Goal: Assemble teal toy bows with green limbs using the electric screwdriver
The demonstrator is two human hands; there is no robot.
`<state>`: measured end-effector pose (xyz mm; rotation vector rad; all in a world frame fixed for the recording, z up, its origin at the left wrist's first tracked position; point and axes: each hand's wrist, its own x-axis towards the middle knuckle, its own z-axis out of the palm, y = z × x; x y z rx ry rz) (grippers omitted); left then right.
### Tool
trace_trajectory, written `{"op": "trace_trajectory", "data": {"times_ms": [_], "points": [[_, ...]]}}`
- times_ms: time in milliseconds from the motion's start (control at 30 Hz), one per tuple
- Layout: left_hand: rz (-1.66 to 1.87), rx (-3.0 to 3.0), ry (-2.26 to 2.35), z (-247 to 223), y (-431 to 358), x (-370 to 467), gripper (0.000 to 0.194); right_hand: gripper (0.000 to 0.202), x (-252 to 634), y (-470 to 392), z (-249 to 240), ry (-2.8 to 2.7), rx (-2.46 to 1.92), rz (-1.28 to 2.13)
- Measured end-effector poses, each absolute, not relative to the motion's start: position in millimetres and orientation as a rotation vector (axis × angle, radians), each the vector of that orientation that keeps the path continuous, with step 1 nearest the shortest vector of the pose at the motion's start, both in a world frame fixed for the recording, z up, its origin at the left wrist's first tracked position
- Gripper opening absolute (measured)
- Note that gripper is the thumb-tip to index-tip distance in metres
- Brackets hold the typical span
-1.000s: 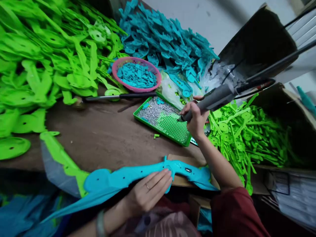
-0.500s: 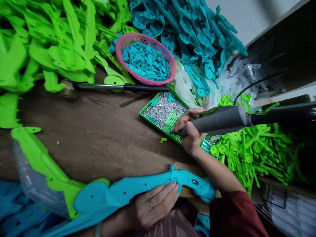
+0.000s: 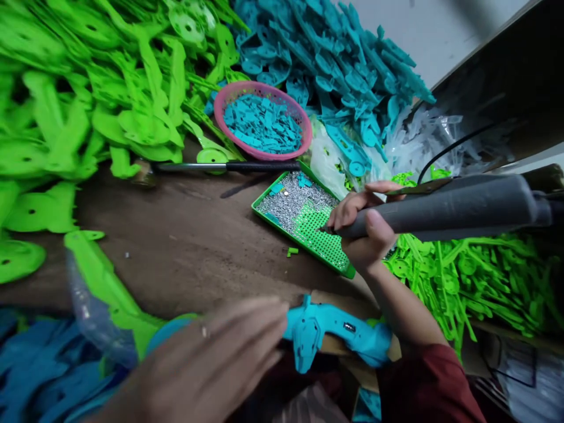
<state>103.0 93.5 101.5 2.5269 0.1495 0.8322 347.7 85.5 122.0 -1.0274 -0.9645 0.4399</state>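
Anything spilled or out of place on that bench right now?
Two small oddities: a loose green bit lies on the bench just outside the green tray, as if dropped, and a few teal pieces sit among its small metal parts.

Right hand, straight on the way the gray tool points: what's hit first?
Probably the green tray: the gray tool in the right hand points toward its perforated floor, though the gap's depth is unclear.

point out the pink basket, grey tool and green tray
pink basket (image 3: 264, 154), head view, near rim
grey tool (image 3: 453, 207), head view, middle of its body
green tray (image 3: 328, 247), head view, bare perforated floor
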Motion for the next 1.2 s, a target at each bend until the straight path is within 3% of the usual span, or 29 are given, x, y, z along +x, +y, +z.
{"op": "trace_trajectory", "data": {"times_ms": [133,267,367,500,667,867,1033,1200], "points": [[0.751,2.495,0.308,115.8,152.5,165.0,0.031,0.024,346.0,88.7,132.2,-0.934,-0.899,0.426],[0.631,2.459,-0.053,95.1,177.5,232.5,0.015,0.025,347.7,74.6,127.4,-0.938,-0.842,0.407],[0.61,2.588,-0.24,73.3,185.5,255.3,0.021,0.027,355.7,59.2,119.0,-0.961,-0.83,0.343],[0.648,2.879,-0.419,57.3,197.8,258.1,0.021,0.027,366.1,42.8,121.6,-0.937,-0.881,0.231],[0.457,2.859,-0.671,60.4,205.1,247.6,0.046,0.024,371.7,30.6,135.0,-0.902,-0.909,0.194],[0.538,3.156,-0.302,62.4,208.8,229.8,0.058,0.026,376.8,20.0,134.1,-0.86,-0.929,0.197],[0.368,3.055,-0.39,65.0,193.7,220.0,0.057,0.023,379.1,28.1,130.9,-0.789,-0.97,0.226],[0.288,3.152,-0.219,69.1,194.5,230.3,0.059,0.037,378.2,48.8,119.8,-0.742,-1.102,0.224]]}}
